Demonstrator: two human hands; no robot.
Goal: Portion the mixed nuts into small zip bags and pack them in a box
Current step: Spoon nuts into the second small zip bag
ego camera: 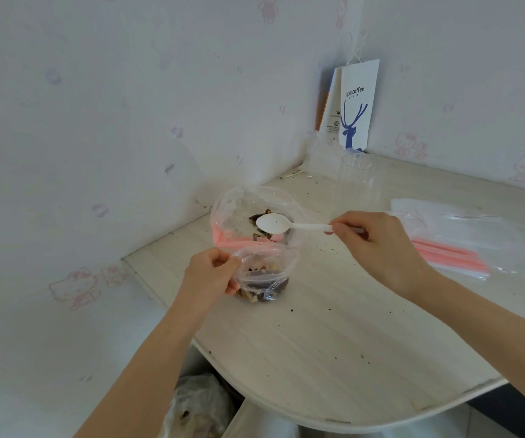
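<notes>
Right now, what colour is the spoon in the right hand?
White; the spoon, held by the right hand, shows best in the head view.

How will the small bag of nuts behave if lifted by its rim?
Probably floppy: the small bag is thin wrinkled film, its mouth held open by the left hand. Likely bottom-heavy, as the nuts sit low.

pale cartoon-cat wallpaper (97, 121) on both corner walls behind a speckled whitish table (333, 343)
</notes>
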